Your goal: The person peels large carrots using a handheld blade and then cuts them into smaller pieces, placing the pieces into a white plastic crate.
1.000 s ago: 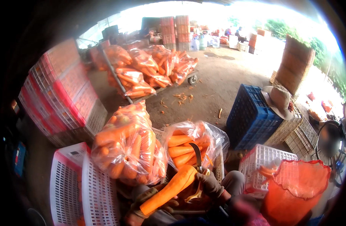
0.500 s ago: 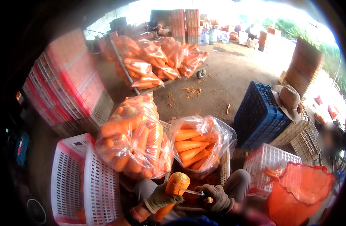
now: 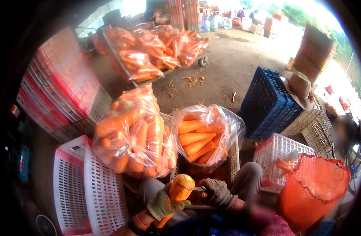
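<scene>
My left hand [image 3: 164, 203], in a greenish work glove, is wrapped round a thick orange carrot [image 3: 179, 192]. The carrot stands tilted, its cut, paler end up and its lower part showing beneath my fist. My gloved right hand [image 3: 217, 192] grips a knife [image 3: 197, 188] whose thin blade reaches left against the carrot's upper end; the fingers hide most of its handle. Just beyond my hands, a clear plastic bag [image 3: 236, 129] of carrots sits open in a crate [image 3: 234, 165] between my knees. Left of it bulges a fuller bag of carrots [image 3: 135, 133].
White perforated crates [image 3: 103, 188] stand at my left, with stacked red ones [image 3: 76, 80] behind. A cart [image 3: 170, 72] carries several carrot bags. To the right are a blue crate [image 3: 267, 106] beside a hat [image 3: 300, 86], a white crate [image 3: 282, 147] and an orange mesh bag [image 3: 310, 192].
The surroundings sit higher in the picture as the view has tilted down. The knife blade has moved from across the carrot's side to its upper end. Both hands keep their hold.
</scene>
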A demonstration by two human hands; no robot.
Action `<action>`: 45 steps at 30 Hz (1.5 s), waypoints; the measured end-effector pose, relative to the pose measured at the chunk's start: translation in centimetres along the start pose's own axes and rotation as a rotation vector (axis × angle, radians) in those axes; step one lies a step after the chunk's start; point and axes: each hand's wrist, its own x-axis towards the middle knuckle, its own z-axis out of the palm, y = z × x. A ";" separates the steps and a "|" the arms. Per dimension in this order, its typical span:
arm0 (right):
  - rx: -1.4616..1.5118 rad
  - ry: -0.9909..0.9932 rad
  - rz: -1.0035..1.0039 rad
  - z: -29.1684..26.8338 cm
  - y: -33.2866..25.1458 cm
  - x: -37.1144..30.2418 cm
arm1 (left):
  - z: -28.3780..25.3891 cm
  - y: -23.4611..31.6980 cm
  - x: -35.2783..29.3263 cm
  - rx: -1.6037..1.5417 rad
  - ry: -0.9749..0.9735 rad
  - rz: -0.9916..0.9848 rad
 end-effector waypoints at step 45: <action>1.360 -0.121 0.561 -3.4 -2.9 3.8 | -1.1 4.7 0.6 -0.796 -0.083 -0.522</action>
